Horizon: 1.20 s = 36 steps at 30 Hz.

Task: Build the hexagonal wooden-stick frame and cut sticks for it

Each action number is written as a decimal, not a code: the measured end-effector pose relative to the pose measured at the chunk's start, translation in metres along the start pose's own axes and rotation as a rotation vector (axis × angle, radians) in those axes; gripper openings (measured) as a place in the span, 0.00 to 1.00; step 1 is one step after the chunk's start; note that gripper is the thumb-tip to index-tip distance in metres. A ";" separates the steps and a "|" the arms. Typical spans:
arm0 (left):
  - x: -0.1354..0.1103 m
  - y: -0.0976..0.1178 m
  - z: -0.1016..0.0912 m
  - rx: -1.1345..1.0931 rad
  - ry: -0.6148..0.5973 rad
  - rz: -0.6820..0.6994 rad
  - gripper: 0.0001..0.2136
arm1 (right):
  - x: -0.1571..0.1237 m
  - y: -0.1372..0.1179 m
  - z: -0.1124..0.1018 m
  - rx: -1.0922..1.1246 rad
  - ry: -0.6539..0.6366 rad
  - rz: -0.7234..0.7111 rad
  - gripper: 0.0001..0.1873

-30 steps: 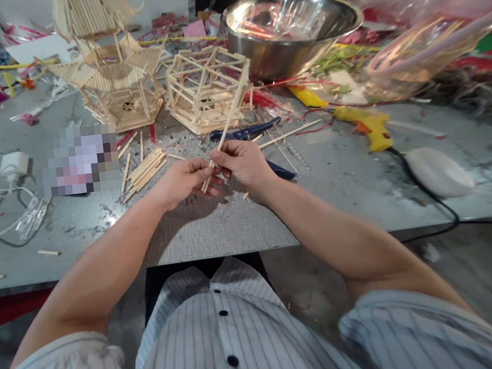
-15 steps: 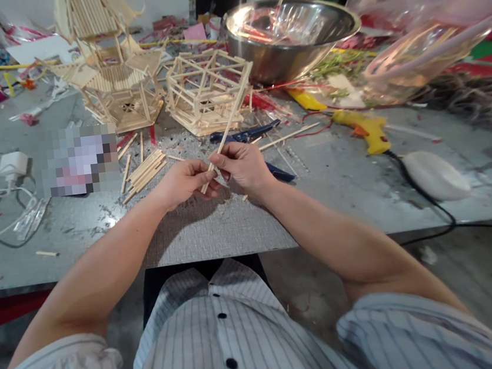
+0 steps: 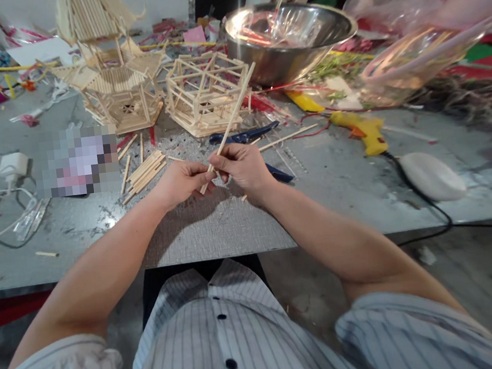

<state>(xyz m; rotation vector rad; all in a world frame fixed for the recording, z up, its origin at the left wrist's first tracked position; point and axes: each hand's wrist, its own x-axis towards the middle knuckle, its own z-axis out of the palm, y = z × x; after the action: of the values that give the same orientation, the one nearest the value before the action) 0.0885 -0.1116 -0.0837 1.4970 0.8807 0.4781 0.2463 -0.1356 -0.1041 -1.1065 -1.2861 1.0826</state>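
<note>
My left hand (image 3: pixel 181 183) and my right hand (image 3: pixel 241 166) meet above the grey table (image 3: pixel 215 229), both pinching a long thin wooden stick (image 3: pixel 233 115) near its lower end. The stick slants up and to the right, its tip in front of a hexagonal stick frame (image 3: pixel 204 94). A taller pagoda model made of sticks (image 3: pixel 110 63) stands to the left of the frame. A small pile of cut sticks (image 3: pixel 144 171) lies just left of my left hand. Blue-handled cutters (image 3: pixel 247 134) lie behind my right hand.
A steel bowl (image 3: pixel 291 34) with plastic wrap sits at the back. A yellow glue gun (image 3: pixel 361 127) with a black cord lies to the right, beside a white pouch (image 3: pixel 431 175). A white charger (image 3: pixel 13 165) and cables lie at the left. Craft clutter fills the far edge.
Both hands keep the same pinch on the stick. The view has shifted slightly; the stick's tip sits a little higher and further right.
</note>
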 end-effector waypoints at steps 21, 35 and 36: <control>0.008 0.001 -0.010 -0.073 0.306 0.033 0.07 | 0.014 -0.003 -0.089 -1.272 0.012 0.146 0.21; -0.001 0.009 0.008 0.005 0.093 0.009 0.06 | 0.003 -0.026 -0.014 -0.139 -0.008 0.005 0.25; -0.002 0.014 0.007 0.039 0.100 0.023 0.06 | 0.005 -0.031 -0.015 -0.121 -0.002 0.009 0.25</control>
<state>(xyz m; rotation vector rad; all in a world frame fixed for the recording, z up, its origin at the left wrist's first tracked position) 0.0965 -0.1168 -0.0709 1.5306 0.9570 0.5594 0.2610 -0.1360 -0.0721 -1.2027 -1.3640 1.0229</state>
